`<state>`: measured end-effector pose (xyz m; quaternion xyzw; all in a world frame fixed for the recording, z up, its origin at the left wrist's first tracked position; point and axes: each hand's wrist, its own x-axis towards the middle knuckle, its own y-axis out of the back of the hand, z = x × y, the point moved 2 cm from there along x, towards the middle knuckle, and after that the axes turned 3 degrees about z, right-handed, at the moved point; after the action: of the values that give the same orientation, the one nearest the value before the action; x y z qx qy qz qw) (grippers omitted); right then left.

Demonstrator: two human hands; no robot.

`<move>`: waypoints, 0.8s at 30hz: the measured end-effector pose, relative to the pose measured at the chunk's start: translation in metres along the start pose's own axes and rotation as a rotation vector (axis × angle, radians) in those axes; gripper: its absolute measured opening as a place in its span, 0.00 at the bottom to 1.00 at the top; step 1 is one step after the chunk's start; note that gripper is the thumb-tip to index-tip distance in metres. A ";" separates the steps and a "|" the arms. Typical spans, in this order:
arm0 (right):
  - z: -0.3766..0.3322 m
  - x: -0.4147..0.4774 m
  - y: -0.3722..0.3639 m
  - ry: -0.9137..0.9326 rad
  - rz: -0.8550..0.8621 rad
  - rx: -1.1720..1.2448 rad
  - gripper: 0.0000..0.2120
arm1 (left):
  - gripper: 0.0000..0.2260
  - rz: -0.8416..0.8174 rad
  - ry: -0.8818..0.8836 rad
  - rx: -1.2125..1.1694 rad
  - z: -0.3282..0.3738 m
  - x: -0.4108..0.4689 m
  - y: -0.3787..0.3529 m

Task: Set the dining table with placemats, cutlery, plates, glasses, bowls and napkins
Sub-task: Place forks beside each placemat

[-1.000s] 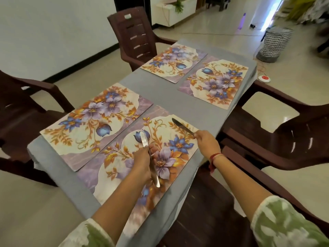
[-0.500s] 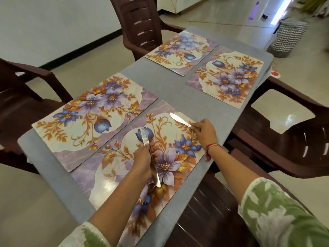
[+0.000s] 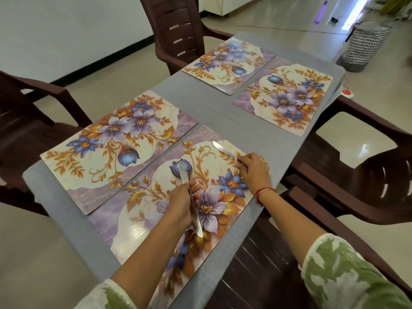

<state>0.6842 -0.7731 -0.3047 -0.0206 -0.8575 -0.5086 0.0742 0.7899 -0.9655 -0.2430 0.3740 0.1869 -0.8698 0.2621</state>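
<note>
From the head camera, my left hand [image 3: 181, 201] is at the centre of the frame, fingers and thumb clamped around the middle of the left knife [image 3: 184, 175]. Its long axis runs almost straight up and down the frame. One end points at the upper middle over the blue bud, and the other slants slightly right toward the lower edge, over the near mat [image 3: 142, 233]. I cannot tell whether it touches the mat. My right hand [image 3: 255, 168], right of centre, lies with fingers together over the handle of the right knife [image 3: 224, 150]; whether they grip it or only press on it I cannot tell. That knife lies flat near the near mat's far right corner. Its long axis is diagonal and its blade tip points to the upper left of the frame. The two knives are well apart. A red thread [image 3: 264, 191] circles my right wrist. Three more mats lie on the grey table [image 3: 223, 112]: the left mat [image 3: 116, 139], the far left mat [image 3: 227, 63] and the far right mat [image 3: 287, 99]. Brown chairs [image 3: 178, 30] stand around the table, and a zigzag basket [image 3: 365, 45] is at upper right.
</note>
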 end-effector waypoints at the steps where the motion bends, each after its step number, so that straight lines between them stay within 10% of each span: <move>1: -0.001 0.001 -0.001 -0.010 0.007 0.008 0.13 | 0.12 -0.002 0.000 -0.004 -0.001 0.001 0.000; 10: -0.032 -0.029 0.033 -0.076 0.154 0.290 0.10 | 0.13 -0.060 0.022 -0.035 -0.004 -0.009 0.005; 17: -0.115 -0.141 0.100 -0.094 -0.294 0.636 0.08 | 0.12 -0.116 -0.054 -0.218 -0.027 -0.069 -0.004; 24: -0.110 -0.228 0.163 -0.120 -0.281 0.686 0.17 | 0.08 -0.136 -0.197 -0.325 -0.078 -0.165 0.010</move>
<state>0.9394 -0.7812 -0.1450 0.0935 -0.9753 -0.1950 -0.0441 0.9356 -0.8808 -0.1715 0.2264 0.3232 -0.8762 0.2769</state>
